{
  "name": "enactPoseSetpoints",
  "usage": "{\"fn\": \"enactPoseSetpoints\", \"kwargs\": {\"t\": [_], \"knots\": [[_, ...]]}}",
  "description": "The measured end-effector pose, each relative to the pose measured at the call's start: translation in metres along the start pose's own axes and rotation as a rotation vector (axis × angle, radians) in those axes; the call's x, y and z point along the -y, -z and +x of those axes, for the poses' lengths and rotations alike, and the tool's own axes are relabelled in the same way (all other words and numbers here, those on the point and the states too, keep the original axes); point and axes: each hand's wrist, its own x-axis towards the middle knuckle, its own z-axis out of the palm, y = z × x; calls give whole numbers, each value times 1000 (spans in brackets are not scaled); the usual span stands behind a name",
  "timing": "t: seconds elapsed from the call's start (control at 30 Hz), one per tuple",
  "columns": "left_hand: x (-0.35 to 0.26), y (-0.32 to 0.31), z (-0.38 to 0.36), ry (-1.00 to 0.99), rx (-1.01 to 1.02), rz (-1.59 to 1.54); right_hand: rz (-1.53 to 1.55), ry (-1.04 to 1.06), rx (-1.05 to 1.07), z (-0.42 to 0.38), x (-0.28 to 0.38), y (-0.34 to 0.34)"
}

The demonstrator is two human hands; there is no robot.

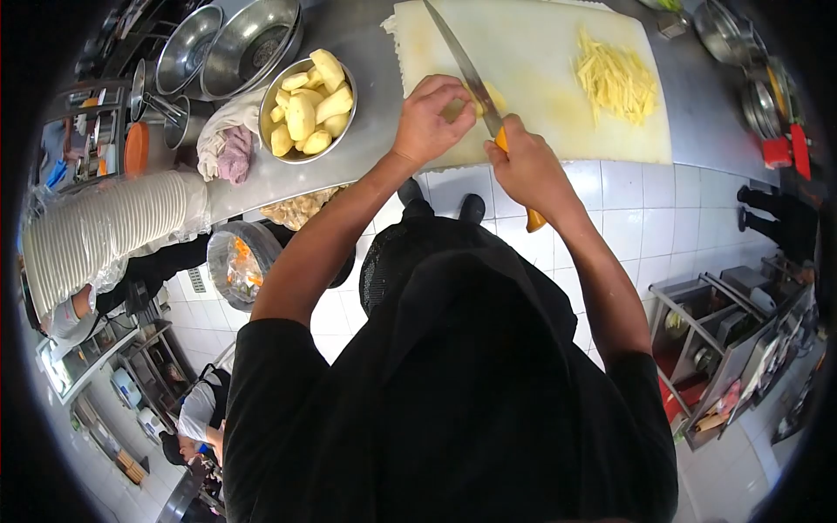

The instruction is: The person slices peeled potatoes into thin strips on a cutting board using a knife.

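My right hand (527, 166) is wrapped round the orange handle of a large knife (471, 74), whose blade points up and to the left over the white cutting board (523, 52). Just left of the blade, the fingers of my left hand (432, 118) are curled against a yellow piece of potato (491, 98), which they partly hide. A pile of thin yellow strips (615, 80) lies on the right part of the board. Peeled potatoes (302, 115) fill a metal bowl (265, 122) to the left of the board.
Metal bowls (253, 48), a cloth (228, 144) and stacked plates (109, 222) are on the left. Below the counter edge stands a lined bin (240, 261). Other people are at the lower left and far right. Metal shelving (697, 336) stands at the right.
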Motion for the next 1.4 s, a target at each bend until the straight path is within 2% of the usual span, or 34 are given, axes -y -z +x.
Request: {"fn": "enactPoseSetpoints", "kwargs": {"t": [0.37, 0.67, 0.97, 1.4], "knots": [[0, 1, 1, -16, 23, 6, -10, -9, -14, 15, -6, -8], [2, -1, 0, -15, 10, 21, 68, -141, 11, -11, 4, 14], [1, 0, 0, -11, 15, 18, 49, -93, -40, -18, 6, 16], [0, 0, 0, -4, 4, 18, 29, -67, -9, -21, 9, 11]]}}
